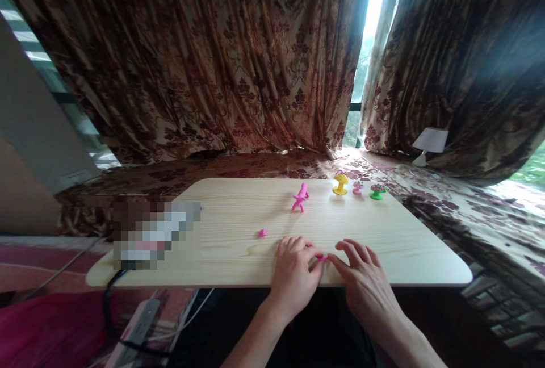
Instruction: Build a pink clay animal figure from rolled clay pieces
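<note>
3 mushrooms [340, 184] far right look finished, while our left hand [293, 270] pinches a seemingly unfinished pink bit [324, 258], our right hand's [367, 278] grip unclear.

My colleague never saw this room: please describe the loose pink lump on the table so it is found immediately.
Find the pale wooden table before the curtains. Beyond and left of the left hand lies the pink lump: compact, untouched, unlike the branching pink figure farther back.
</note>
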A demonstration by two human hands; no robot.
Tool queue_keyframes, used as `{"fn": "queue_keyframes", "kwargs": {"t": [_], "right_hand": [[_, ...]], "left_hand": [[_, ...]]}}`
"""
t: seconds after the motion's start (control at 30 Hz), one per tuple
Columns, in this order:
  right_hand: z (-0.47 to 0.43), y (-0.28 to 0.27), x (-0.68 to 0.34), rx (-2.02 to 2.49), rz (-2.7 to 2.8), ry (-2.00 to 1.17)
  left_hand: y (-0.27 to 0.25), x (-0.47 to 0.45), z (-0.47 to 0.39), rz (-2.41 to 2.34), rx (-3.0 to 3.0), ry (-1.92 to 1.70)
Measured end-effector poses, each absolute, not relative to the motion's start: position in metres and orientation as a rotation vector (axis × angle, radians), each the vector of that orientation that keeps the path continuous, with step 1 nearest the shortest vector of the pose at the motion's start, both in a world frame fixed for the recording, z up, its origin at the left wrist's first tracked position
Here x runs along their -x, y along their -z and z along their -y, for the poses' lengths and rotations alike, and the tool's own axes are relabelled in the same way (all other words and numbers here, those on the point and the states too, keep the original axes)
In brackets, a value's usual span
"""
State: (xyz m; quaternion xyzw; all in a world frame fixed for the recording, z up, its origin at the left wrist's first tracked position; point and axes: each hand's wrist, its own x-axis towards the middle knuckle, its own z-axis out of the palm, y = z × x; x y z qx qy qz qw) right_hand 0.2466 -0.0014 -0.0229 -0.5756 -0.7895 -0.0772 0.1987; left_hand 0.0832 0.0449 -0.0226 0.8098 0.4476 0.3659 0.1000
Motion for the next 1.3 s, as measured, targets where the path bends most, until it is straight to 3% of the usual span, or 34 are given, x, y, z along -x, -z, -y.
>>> {"fn": "queue_keyframes", "kwargs": {"t": [1.3], "right_hand": [[0.0034,0.0264,-0.2515,1.691,2.279,0.321]], "left_hand": [[0.0240,-0.0834,-0.0426,-1.366,-2.392,-1.110]]}}
